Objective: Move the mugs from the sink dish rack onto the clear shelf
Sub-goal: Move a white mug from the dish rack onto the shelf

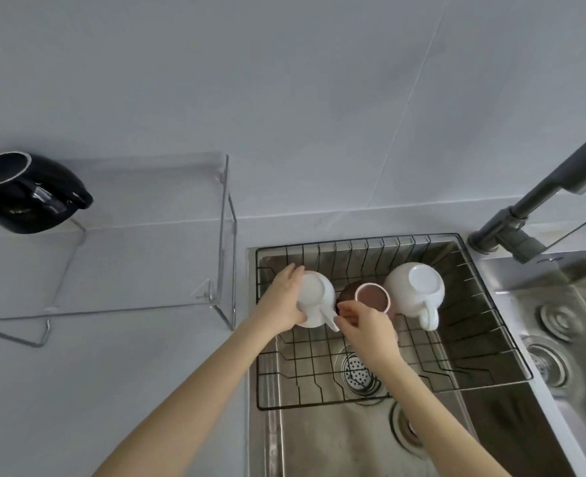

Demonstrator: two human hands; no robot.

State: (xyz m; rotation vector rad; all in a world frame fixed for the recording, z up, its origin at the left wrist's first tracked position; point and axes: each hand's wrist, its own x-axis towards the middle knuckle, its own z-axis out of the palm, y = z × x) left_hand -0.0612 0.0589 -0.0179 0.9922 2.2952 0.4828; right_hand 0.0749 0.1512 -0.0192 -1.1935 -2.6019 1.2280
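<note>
A black wire dish rack (484,339) sits in the steel sink. Three mugs stand upside down along its back: a white mug (314,292) at the left, a small brown mug (372,297) in the middle, a larger white mug (417,287) at the right. My left hand (283,301) wraps the left white mug from its left side. My right hand (364,325) pinches that mug's handle, just in front of the brown mug. A black mug (23,194) lies on the left end of the clear shelf (167,187).
The clear shelf stands on the grey counter left of the sink, on wire legs (231,266). A dark grey faucet (539,208) rises at the back right. A second basin (560,325) lies to the right. The sink drain (357,373) shows under the rack.
</note>
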